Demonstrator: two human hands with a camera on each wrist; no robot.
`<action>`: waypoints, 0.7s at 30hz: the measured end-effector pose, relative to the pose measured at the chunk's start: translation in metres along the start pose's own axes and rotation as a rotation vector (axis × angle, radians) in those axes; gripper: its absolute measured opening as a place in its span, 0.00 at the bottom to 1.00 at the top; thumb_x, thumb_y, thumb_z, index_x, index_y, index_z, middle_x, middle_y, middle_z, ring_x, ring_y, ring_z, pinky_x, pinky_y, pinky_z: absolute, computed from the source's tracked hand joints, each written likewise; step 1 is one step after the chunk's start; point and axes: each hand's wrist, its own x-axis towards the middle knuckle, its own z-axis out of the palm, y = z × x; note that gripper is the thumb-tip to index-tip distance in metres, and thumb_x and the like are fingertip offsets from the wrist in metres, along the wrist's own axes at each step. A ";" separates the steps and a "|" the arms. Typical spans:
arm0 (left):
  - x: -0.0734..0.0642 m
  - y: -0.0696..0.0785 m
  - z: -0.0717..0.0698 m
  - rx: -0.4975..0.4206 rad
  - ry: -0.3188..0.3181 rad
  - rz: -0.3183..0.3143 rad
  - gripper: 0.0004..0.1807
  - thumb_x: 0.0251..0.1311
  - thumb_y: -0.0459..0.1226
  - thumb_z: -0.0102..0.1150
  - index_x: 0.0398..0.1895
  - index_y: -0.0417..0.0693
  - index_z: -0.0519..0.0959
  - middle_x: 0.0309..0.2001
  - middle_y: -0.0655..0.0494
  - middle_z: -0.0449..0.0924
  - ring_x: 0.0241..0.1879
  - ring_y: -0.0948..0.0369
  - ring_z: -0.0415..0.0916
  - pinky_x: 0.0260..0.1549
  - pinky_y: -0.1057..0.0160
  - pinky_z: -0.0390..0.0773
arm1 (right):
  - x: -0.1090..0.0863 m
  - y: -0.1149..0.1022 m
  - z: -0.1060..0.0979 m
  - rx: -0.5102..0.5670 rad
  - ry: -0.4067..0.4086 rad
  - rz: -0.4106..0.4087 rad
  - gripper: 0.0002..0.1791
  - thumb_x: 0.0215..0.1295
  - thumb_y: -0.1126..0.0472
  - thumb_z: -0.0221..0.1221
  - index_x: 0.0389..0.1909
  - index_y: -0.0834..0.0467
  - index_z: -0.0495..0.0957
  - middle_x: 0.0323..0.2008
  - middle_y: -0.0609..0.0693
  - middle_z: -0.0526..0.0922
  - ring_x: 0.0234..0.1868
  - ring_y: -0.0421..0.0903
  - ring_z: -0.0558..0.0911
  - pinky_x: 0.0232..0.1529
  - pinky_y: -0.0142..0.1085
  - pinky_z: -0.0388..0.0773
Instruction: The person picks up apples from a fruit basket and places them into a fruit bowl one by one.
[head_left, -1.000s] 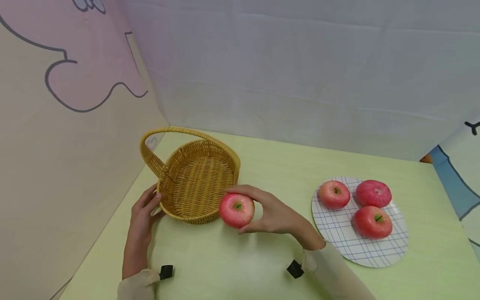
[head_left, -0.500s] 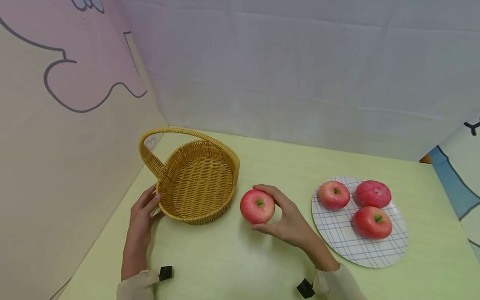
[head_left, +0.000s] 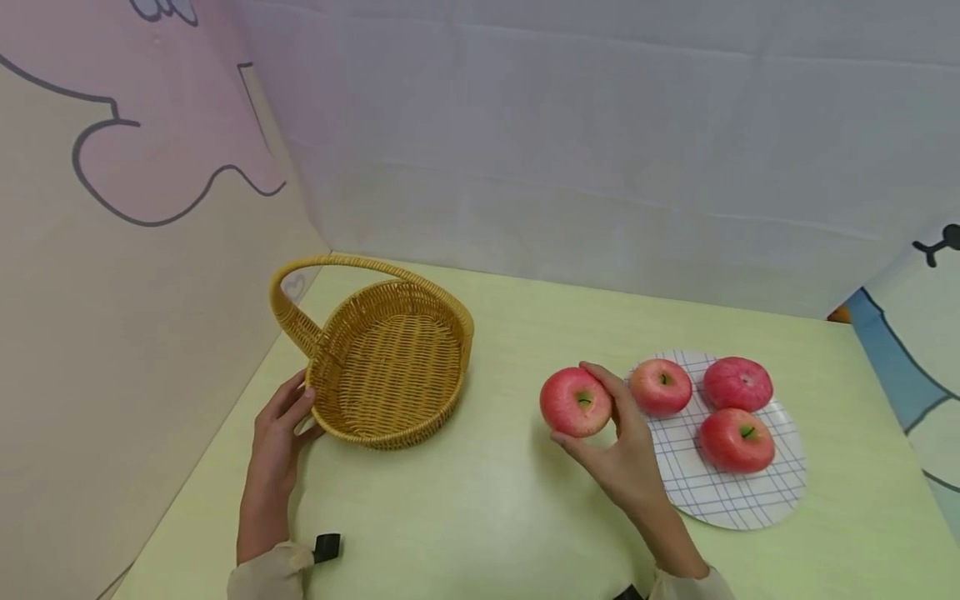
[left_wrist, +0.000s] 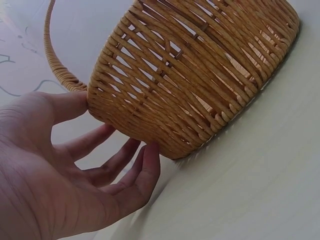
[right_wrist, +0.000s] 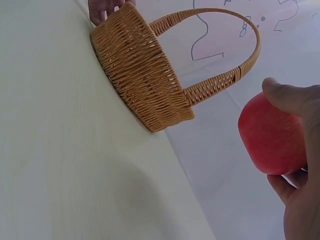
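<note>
In the head view a yellow-brown wicker basket (head_left: 390, 375) with an arched handle stands at the left, its woven floor visible. My left hand (head_left: 277, 433) holds its near left side, the thumb at the rim and the bent fingers against the outer wall (left_wrist: 175, 80) in the left wrist view. My right hand (head_left: 626, 454) grips a red apple (head_left: 573, 402) between thumb and fingers, above the table between basket and plate. The right wrist view shows this apple (right_wrist: 272, 135) off the table. Three more apples (head_left: 660, 387) lie on a round checked plate (head_left: 738, 504).
The pale yellow-green table (head_left: 450, 517) runs back to a pale cloth wall (head_left: 562, 150). A wall with a pink cartoon drawing (head_left: 165, 158) rises close at the left of the basket. More printed cloth (head_left: 915, 350) hangs at the right edge.
My right hand has carried the apple rightward, from beside the basket's near rim to close by the plate. The left hand stays at the basket, and the head view has shifted slightly.
</note>
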 end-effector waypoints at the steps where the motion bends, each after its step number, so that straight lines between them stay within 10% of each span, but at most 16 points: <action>1: 0.000 0.000 0.000 0.000 0.002 -0.002 0.32 0.78 0.48 0.54 0.81 0.53 0.63 0.60 0.70 0.75 0.55 0.71 0.77 0.45 0.68 0.83 | -0.002 0.000 -0.002 -0.011 0.026 -0.005 0.55 0.42 0.76 0.80 0.75 0.58 0.67 0.67 0.58 0.76 0.67 0.37 0.75 0.65 0.23 0.72; 21: 0.000 -0.002 -0.001 -0.018 -0.010 0.009 0.32 0.78 0.48 0.54 0.81 0.52 0.62 0.60 0.70 0.75 0.55 0.71 0.78 0.45 0.68 0.83 | -0.040 0.007 -0.018 -0.008 0.524 0.253 0.50 0.55 0.78 0.72 0.77 0.61 0.61 0.73 0.55 0.68 0.69 0.42 0.70 0.63 0.18 0.71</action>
